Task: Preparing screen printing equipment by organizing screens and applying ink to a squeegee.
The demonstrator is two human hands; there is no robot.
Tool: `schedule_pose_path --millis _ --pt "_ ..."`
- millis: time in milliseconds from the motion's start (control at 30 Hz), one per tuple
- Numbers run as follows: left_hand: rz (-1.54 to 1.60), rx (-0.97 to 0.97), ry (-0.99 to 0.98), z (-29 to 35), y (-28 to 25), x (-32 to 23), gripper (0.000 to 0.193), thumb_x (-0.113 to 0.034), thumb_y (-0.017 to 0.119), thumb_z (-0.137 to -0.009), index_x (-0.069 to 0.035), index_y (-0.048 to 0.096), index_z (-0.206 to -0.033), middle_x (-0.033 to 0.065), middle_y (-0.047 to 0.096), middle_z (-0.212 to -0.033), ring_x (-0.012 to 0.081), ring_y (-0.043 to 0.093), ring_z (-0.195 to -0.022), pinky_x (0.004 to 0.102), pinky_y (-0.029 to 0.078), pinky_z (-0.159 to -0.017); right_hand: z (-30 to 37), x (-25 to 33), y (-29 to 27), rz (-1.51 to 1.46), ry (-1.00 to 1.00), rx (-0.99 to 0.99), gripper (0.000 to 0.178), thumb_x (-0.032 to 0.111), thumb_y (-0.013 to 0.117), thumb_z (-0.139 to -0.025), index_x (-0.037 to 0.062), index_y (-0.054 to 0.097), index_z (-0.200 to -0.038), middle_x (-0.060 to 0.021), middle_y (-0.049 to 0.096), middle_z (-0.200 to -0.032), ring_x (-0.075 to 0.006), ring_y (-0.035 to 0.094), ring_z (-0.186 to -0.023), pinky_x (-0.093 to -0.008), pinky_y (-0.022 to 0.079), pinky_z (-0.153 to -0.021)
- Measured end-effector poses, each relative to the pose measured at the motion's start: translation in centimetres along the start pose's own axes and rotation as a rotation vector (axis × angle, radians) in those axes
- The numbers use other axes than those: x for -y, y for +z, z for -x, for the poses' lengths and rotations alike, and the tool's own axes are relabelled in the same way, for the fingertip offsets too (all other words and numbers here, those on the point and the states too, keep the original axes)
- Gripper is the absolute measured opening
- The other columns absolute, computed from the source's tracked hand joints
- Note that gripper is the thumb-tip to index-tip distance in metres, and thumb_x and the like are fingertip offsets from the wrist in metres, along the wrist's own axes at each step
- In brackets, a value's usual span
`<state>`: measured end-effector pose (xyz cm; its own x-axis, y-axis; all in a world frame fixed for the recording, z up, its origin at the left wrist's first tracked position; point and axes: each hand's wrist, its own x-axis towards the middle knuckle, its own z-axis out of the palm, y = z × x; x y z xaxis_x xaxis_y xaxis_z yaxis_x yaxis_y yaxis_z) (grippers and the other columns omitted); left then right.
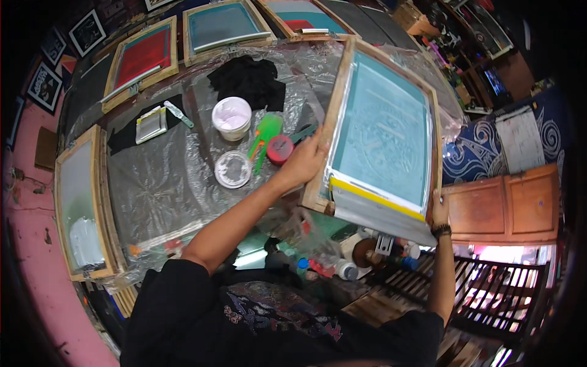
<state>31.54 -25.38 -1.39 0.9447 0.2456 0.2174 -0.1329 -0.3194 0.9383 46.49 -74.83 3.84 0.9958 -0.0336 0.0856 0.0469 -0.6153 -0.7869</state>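
Both my hands hold a wood-bordered screen printing frame (382, 122), raised and tilted over the plastic-covered table's right side. Its mesh is teal with a faint pattern. My left hand (307, 158) is closed on the left wooden side. My right hand (439, 211) grips the lower right side, its fingers partly hidden. Along the frame's lower end lies a squeegee (379, 211) with a yellow strip and a grey edge. Near my left hand are a small red-lidded container (280, 149), a green spatula (267, 131), a white tub (232, 118) of pale paste and its smeared lid (233, 170).
More screens stand along the table's far side, one red (143, 56) and one blue-grey (226, 25). Another screen (82, 205) leans at the left edge. A black cloth (247, 82), a squeegee (151, 125) and bottles (346, 270) lie about. An orange-brown cabinet (501, 208) is at right.
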Motion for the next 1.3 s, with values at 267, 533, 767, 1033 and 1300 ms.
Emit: schedule_pose_path --millis 267,533,767,1033,1300 --pt "0.075 0.032 -0.250 -4.9 13.3 -0.2 0.065 -0.028 0.045 -0.105 0.002 0.019 -0.157 0.0374 0.050 -0.136 0.0479 0.050 -0.128 0.0451 0.039 -0.107 -14.2 -4.8 -4.0 0.129 0.093 0.103 0.037 0.040 0.058 -0.102 0.0035 0.054 -0.104 -0.0037 0.053 -0.072 -0.0103 0.046 -0.060 -0.0291 0.037 -0.050" --pt "0.109 -0.121 -0.324 -8.3 18.7 2.0 0.065 -0.022 0.041 -0.107 0.002 0.009 -0.158 0.0355 0.040 -0.147 0.0448 0.043 -0.137 0.0427 0.033 -0.114 -29.3 -6.9 0.7 0.173 0.040 0.258 0.033 0.042 0.058 -0.102 0.0092 0.051 -0.102 -0.0049 0.053 -0.070 -0.0132 0.050 -0.054 -0.0312 0.042 -0.045" --pt "0.082 -0.249 -0.368 -10.6 20.8 3.1 0.065 -0.025 0.040 -0.108 0.003 0.009 -0.158 0.0354 0.044 -0.141 0.0450 0.047 -0.130 0.0450 0.035 -0.111 -38.7 -9.2 5.6 0.181 -0.182 0.399 0.031 0.039 0.056 -0.104 0.0076 0.053 -0.101 -0.0048 0.056 -0.082 -0.0120 0.049 -0.071 -0.0299 0.043 -0.060" --pt "0.012 -0.350 -0.317 -12.1 23.4 5.4 0.065 -0.020 0.043 -0.106 0.004 0.011 -0.158 0.0336 0.043 -0.135 0.0452 0.045 -0.126 0.0459 0.036 -0.106 -41.4 -8.1 8.9 0.163 -0.058 0.466 0.030 0.032 0.056 -0.104 0.0042 0.054 -0.115 -0.0080 0.060 -0.102 -0.0171 0.054 -0.095 -0.0300 0.047 -0.083" --pt "-0.116 -0.411 -0.327 -16.1 25.0 5.8 0.071 -0.018 0.046 -0.104 0.003 0.006 -0.158 0.0357 0.050 -0.123 0.0487 0.052 -0.112 0.0514 0.039 -0.099 -50.6 -7.5 14.9 0.556 -0.164 0.550 0.073 0.061 0.054 -0.095 0.0015 0.054 -0.137 -0.0274 0.061 -0.131 -0.0367 0.058 -0.124 -0.0399 0.045 -0.104"
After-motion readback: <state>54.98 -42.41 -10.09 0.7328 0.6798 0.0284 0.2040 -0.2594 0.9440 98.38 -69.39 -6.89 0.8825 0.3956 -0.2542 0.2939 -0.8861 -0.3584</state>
